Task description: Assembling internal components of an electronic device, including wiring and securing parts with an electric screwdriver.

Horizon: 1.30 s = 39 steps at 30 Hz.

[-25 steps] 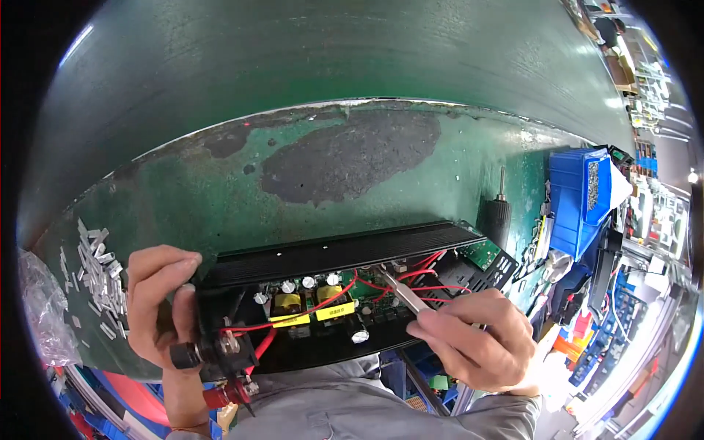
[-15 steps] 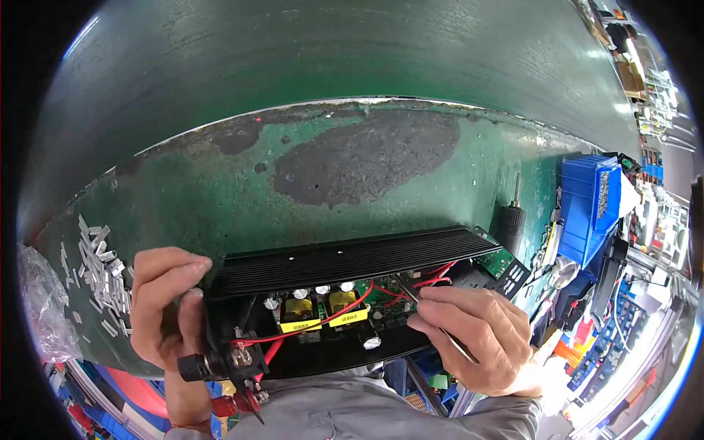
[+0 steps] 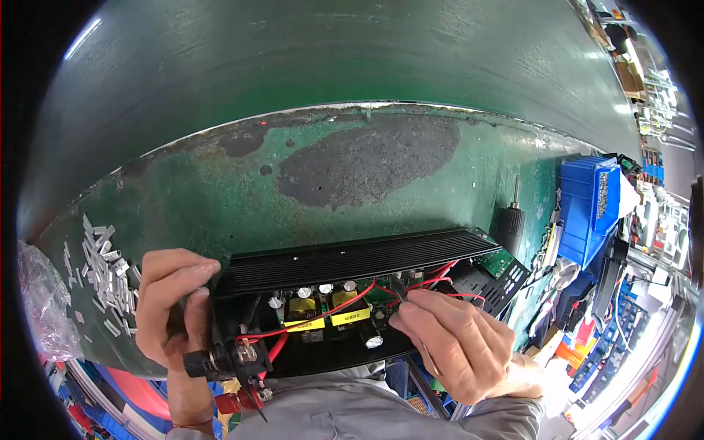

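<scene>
An open black ribbed metal housing lies tilted in front of me, circuitry facing me. Inside show two yellow-wrapped transformers, several capacitors and red wires. My left hand is closed on the housing's left end, by a black terminal knob and a red terminal knob. In my right hand is a slim metal tool, apparently tweezers, pinched between the fingers. Its tip reaches the parts near the red wires; exactly what it touches is hidden. A slotted panel stands at the housing's right end.
Past the housing's right end rests a black-handled driver with a metal shaft. Farther right are blue bins. Small silver metal pieces are scattered left of my left hand, beside a clear plastic bag.
My right hand has shifted left and tipped the metal tool more upright, its tip still inside the housing. Housing and left hand have drifted slightly right.
</scene>
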### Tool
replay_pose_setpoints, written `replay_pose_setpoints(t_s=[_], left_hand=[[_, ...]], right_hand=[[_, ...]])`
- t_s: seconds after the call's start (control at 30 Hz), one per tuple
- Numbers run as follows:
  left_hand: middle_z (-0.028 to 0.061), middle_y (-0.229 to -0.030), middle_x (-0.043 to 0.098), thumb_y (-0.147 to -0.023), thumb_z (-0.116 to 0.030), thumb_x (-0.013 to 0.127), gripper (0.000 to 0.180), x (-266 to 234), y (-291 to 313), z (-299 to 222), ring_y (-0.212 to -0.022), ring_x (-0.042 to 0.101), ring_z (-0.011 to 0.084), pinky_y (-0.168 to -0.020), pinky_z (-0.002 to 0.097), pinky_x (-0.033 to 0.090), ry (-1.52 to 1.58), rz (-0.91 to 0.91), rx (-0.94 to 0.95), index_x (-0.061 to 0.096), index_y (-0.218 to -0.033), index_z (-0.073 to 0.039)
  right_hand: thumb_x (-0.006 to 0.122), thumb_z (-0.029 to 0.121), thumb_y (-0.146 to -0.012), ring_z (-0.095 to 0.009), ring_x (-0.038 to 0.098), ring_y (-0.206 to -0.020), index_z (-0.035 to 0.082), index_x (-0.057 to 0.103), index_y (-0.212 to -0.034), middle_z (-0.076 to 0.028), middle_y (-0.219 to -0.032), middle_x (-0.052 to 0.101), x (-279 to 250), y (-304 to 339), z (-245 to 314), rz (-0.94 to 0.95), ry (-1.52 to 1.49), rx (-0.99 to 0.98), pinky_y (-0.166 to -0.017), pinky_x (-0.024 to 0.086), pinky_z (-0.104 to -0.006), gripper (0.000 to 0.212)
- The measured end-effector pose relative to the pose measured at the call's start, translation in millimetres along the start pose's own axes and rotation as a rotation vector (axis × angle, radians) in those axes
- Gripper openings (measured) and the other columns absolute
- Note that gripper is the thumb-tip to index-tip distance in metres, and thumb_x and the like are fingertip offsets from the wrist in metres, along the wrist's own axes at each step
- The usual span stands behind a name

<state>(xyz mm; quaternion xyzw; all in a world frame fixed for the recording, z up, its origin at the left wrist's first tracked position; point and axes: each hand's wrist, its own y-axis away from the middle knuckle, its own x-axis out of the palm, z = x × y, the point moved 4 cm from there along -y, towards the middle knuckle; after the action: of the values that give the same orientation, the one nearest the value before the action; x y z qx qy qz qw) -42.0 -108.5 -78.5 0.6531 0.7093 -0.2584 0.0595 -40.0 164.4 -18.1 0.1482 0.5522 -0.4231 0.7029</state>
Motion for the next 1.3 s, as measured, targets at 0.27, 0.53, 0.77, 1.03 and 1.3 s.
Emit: replay_pose_setpoints(t_s=[0.27, 0.53, 0.77, 1.03, 1.3], left_hand=[[0.0164, -0.098, 0.067, -0.098, -0.006, 0.061, 0.012, 0, 0, -2, -0.09, 0.061, 0.0264, -0.082, 0.0352, 0.049, 0.004, 0.004, -0.024, 0.066, -0.105, 0.001], [0.0167, -0.098, 0.067, -0.098, -0.006, 0.061, 0.012, 3, 0, 0, -0.091, 0.061, 0.0254, -0.081, 0.0341, 0.049, 0.027, -0.01, -0.041, 0.066, -0.104, 0.002], [0.0177, -0.099, 0.067, -0.095, 0.0, 0.061, 0.012, -1, 0, 0, -0.091, 0.062, 0.0261, -0.081, 0.0332, 0.05, 0.038, -0.011, -0.012, 0.067, -0.105, 0.003], [0.0178, -0.103, 0.068, -0.089, 0.01, 0.06, 0.024, -1, 6, 0, -0.092, 0.064, 0.0258, -0.082, 0.032, 0.05, 0.06, -0.051, -0.014, 0.066, -0.112, 0.005], [0.0191, -0.109, 0.068, -0.089, -0.005, 0.056, 0.03, -40, 70, -17, -0.094, 0.062, 0.0265, -0.086, 0.0349, 0.048, -0.121, -0.126, -0.379, 0.067, -0.114, 0.008]], right_hand=[[0.086, 0.004, -0.076, -0.027, 0.076, -0.081, -0.01, 0.071, -0.103, -0.023, -0.097, 0.073, 5, 6, 4, -0.011, 0.05, -0.102, -0.062, 0.065, -0.0291, 0.033], [0.086, 0.006, -0.077, -0.028, 0.077, -0.083, -0.008, 0.073, -0.103, -0.023, -0.1, 0.074, 4, 13, 4, -0.001, 0.056, -0.145, -0.062, 0.064, -0.0279, 0.032], [0.086, 0.005, -0.077, -0.029, 0.077, -0.085, -0.007, 0.073, -0.105, -0.023, -0.101, 0.073, 1, 15, 9, -0.046, 0.056, -0.14, -0.062, 0.063, -0.0275, 0.033], [0.085, 0.002, -0.076, -0.029, 0.076, -0.086, -0.004, 0.073, -0.105, -0.021, -0.106, 0.073, -18, 30, 14, -0.042, 0.022, -0.148, -0.063, 0.061, -0.0296, 0.032], [0.072, -0.007, -0.089, -0.023, 0.07, -0.086, -0.004, 0.074, -0.109, -0.015, -0.099, 0.073, -58, 134, -64, -0.602, 0.474, 0.526, -0.074, 0.056, -0.0344, 0.02]])
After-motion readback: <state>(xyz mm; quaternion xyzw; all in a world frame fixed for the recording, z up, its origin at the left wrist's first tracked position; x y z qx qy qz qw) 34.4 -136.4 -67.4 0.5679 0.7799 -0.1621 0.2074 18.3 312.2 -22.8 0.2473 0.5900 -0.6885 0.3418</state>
